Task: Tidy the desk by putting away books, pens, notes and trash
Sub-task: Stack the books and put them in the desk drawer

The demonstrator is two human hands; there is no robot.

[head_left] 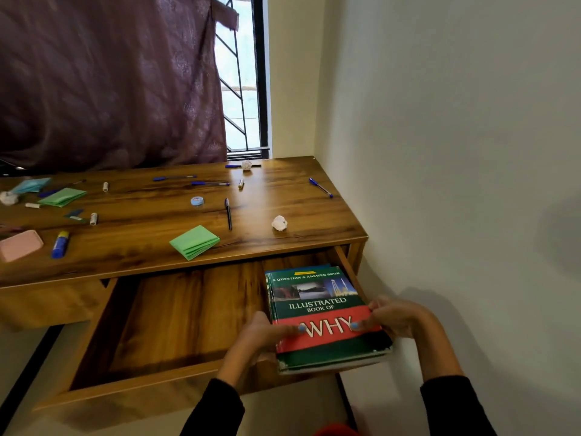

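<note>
**Books going into the open drawer, right end of desk**

Both hands are holding a small stack of books over the right side of the open drawer. The left hand is gripping the stack's left edge, thumb lying across the red band of the top cover. The right hand is gripping the right edge, thumb also pressing on the cover. Black sleeves are showing on both forearms.

The top book is green and red, cover reading "Illustrated Book of Why". Its far end is sitting inside the drawer against the right wall; its near end is overhanging the drawer front. Whether the stack is resting on the drawer floor cannot be told. The rest of the drawer is showing bare wood.

The desk above is carrying scattered things:
- a green pad of notes lying near the front edge, just above the drawer
- a second green pad lying toward the left
- a crumpled paper ball sitting right of centre, another at the back by the window
- a black pen lying mid-desk, a blue pen near the right edge, more blue pens toward the back
- a blue glue stick and a pink case lying at the left front
- a small round blue tin sitting near the centre

A maroon curtain is hanging behind the desk
</note>
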